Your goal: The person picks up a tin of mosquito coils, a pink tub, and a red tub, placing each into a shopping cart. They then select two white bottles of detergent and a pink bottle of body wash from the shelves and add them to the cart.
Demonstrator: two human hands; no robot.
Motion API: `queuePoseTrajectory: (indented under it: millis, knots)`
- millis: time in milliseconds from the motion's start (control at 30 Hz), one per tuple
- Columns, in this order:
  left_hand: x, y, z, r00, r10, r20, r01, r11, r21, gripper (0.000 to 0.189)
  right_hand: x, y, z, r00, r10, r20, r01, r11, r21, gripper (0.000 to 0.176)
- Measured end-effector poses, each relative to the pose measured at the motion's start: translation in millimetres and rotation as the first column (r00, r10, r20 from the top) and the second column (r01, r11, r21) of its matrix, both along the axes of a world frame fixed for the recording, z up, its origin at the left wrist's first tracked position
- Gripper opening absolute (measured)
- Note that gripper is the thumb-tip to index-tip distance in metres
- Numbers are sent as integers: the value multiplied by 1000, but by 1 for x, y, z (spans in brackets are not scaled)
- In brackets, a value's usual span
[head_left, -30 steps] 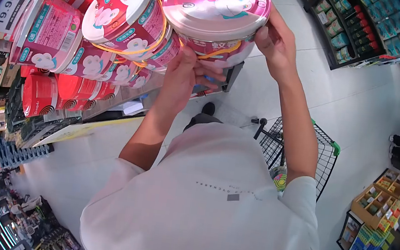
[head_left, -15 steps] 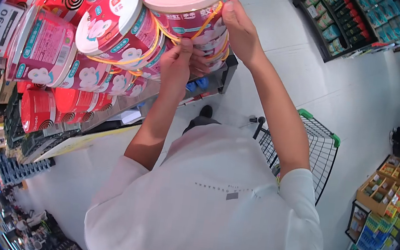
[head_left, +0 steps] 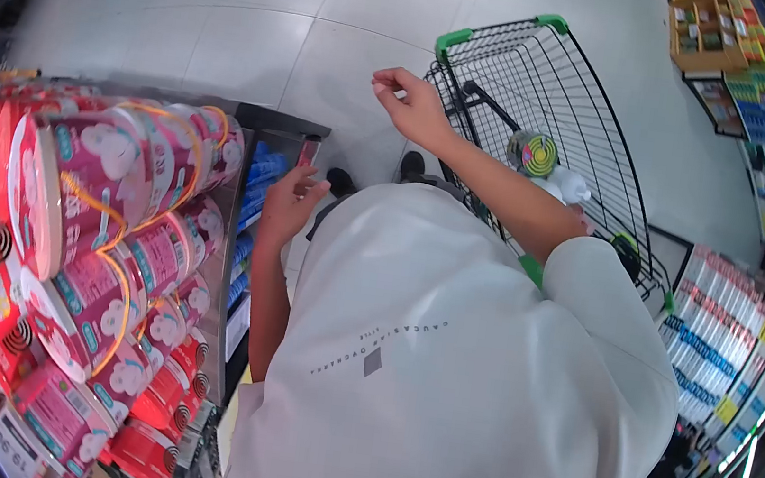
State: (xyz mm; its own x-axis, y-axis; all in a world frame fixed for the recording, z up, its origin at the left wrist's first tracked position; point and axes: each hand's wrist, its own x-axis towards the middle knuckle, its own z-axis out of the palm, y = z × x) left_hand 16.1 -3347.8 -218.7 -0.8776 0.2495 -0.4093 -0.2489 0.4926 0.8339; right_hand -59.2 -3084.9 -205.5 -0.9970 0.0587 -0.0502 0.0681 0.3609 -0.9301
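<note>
My left hand hangs in the air beside the shelf edge, fingers loosely bent and apart, holding nothing. Farther out, my right hand is over the floor near the cart, its fingers lightly curled with a gap to the thumb and nothing in it. To the left, pink round tubs with pale lids and orange cord handles are stacked on their sides. The shopping cart, black wire with green corners, stands to the right of my right hand, with my right forearm across its near side.
Inside the cart are a round item with a green-yellow spiral and a white bundle. Red packs with black spirals, price tags and blue packages line the left shelves. More stocked shelves stand at right.
Both hands have come off the pink tubs and drawn back, now empty. The view has turned right, bringing the cart more fully into sight and the tubs to the left.
</note>
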Motion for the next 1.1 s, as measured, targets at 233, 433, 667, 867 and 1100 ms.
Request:
queuePoseTrajectory:
  millis: [233,433,667,867,1100]
  knots:
    - [27,-34,-163,851,274,448,-329,943,48,39,121,154,-59,846,-533,31,483,789,380,22]
    - [59,-88,-250,900,83,429,44,959,-278,27,239,225,-147,762,-543,353,250,749,613,33]
    - [17,-32,-174,946,184,267,-135,972,-191,34,270,227,-191,656,-327,680,103,931,349,33]
    - [5,-4,-151,978,185,94,-152,947,-285,35,212,231,-190,655,-352,669,383,917,108,49]
    - [50,-22,-154,967,254,9,-234,902,-363,31,113,155,-110,924,-280,261,202,936,287,61]
